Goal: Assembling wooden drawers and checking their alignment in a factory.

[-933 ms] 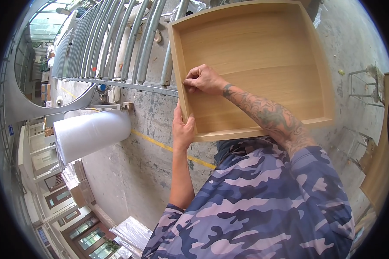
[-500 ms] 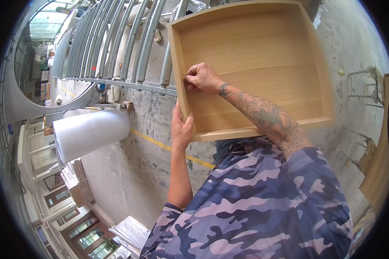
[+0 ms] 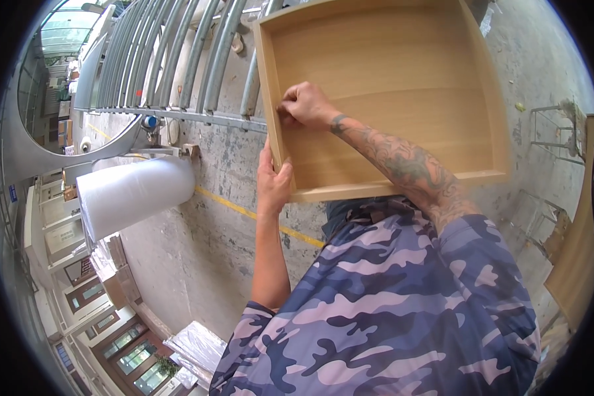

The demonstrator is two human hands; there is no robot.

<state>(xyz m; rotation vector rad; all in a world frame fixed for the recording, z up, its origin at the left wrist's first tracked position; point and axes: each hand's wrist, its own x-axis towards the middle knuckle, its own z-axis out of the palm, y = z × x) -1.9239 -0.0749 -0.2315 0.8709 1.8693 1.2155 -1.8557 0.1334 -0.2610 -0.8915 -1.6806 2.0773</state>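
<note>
In front of me is a shallow light-wood drawer box (image 3: 383, 99), its hollow side facing up toward me. My left hand (image 3: 272, 181) grips the left side wall near the closest corner, thumb on the top edge and fingers on the outer face. Inside the box, my right hand (image 3: 303, 107) is closed in a pinch against the inner face of that same wall. Whatever sits between those fingertips is hidden or too small to make out. The tattooed right forearm crosses over the near wall of the box.
Beyond the box on the left runs a metal roller conveyor (image 3: 198, 66). A big roll of white foam wrap (image 3: 135, 198) lies on the concrete floor, near a yellow line (image 3: 244, 212). At right are a metal-framed stool (image 3: 554, 142) and a wooden panel (image 3: 577, 244). Wrapped panels (image 3: 198, 350) lie lower left.
The box and both hands sit slightly higher and further left in the view. My right hand has stayed at the left wall's inner face, its fingers slightly blurred now.
</note>
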